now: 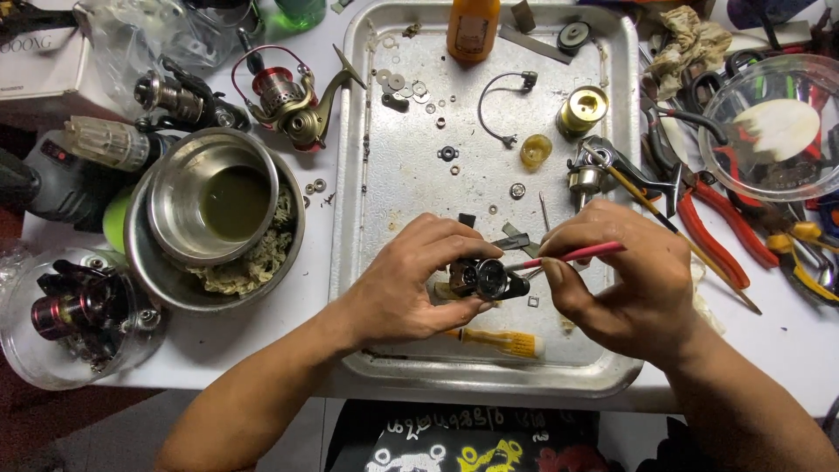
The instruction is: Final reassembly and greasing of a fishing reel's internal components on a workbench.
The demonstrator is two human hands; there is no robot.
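Note:
Over the near half of a metal tray [398, 175], my left hand [411, 284] grips a small black reel part [488, 279]. My right hand [625, 280] pinches a thin pink-handled tool [581, 254] whose tip touches that part. Under my hands lies a small yellow tube [494, 341]. Farther up the tray sit several washers [395, 83], a wire bail [500, 105], a gold spool [583, 109], an amber cap [536, 150] and a silver reel body [594, 170].
A steel bowl of dark liquid [214, 197] nests in a larger bowl at the left. A gold and red spinning reel [293, 100] lies behind it. Red pliers [712, 223] and a clear bowl [773, 127] crowd the right. An orange bottle [473, 26] stands at the tray's far edge.

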